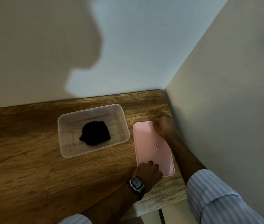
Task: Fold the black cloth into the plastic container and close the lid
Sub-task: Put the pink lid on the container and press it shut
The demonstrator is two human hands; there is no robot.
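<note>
The clear plastic container [120, 115] stands uncovered on the wooden table, and the black cloth [95, 133] lies folded into a small bundle on its floor. To its right the pink lid [150, 146] lies flat on the table. My right hand [164, 125] is curled over the lid's far right corner. My left hand [149, 171], with a wristwatch, grips the lid's near edge, fingers on top. Whether the lid is lifted off the table I cannot tell.
The wooden table [31, 159] sits in a corner, with one wall behind and another wall [225, 110] close along its right edge. The table's near right edge [160, 206] drops off beside my right sleeve.
</note>
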